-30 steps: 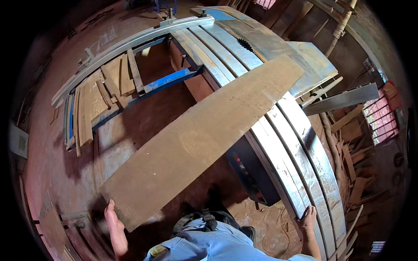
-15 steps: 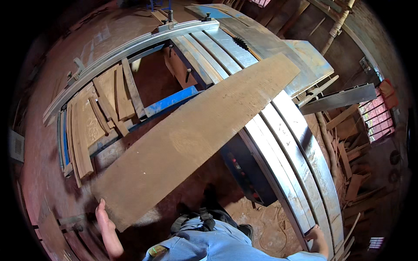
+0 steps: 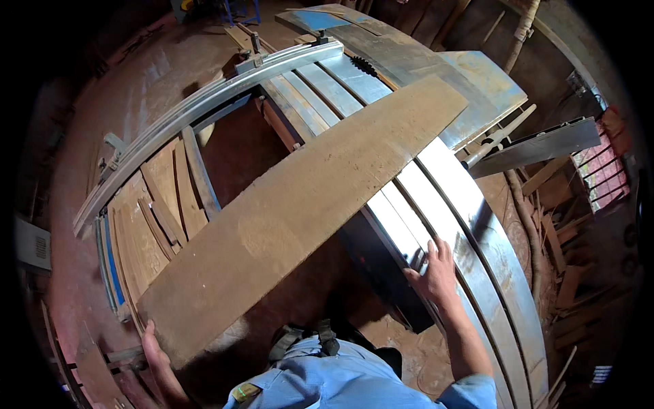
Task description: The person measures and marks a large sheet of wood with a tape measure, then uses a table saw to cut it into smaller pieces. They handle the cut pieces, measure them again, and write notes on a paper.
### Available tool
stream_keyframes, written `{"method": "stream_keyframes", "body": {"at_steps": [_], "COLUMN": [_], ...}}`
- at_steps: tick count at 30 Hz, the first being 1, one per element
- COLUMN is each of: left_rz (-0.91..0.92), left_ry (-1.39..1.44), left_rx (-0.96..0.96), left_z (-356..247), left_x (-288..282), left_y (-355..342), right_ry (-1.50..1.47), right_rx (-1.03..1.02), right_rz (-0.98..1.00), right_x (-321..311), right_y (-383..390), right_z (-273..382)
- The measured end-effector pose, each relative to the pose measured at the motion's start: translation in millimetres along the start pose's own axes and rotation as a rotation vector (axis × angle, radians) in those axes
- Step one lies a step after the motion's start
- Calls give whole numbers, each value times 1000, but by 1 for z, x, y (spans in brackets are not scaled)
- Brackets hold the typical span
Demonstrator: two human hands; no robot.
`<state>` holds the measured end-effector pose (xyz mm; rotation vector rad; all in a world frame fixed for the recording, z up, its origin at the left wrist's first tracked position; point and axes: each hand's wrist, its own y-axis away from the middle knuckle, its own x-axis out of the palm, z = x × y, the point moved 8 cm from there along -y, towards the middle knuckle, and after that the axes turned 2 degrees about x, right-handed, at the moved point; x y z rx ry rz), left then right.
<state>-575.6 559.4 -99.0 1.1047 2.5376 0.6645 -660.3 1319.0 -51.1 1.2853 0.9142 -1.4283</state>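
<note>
A long, wide brown board (image 3: 293, 211) lies slantwise, its far right part resting on the metal saw table (image 3: 470, 225). Its near left end reaches out over the floor. There my left hand (image 3: 155, 347) grips the board's corner, thumb along the edge and the other fingers hidden beneath. My right hand (image 3: 438, 274) is open, fingers spread, over the saw table's left edge, apart from the board and holding nothing. Beyond the board's far side the dark toothed saw blade (image 3: 363, 65) stands up from the table.
Several wooden strips (image 3: 160, 211) lie on the side frame at left, bordered by a long metal fence rail (image 3: 204, 95). A metal plate arm (image 3: 538, 146) juts out at right. Scrap wood (image 3: 565, 273) leans by the wall.
My right hand has moved from the table's near end forward along its edge, and its fingers have opened. The left hand keeps its hold; the board has shifted only slightly.
</note>
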Motion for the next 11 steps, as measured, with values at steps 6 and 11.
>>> {"method": "stream_keyframes", "body": {"at_steps": [6,11], "left_rz": [35,-159], "left_ry": [27,-51], "left_rx": [7,81], "left_z": [-22,-47], "left_x": [15,41], "left_y": [1,-37], "right_ry": [-6,59], "right_rx": [-1,224], "right_rz": [-40,-7], "right_x": [32,59], "right_y": [-62,-88], "right_z": [65,62]}}
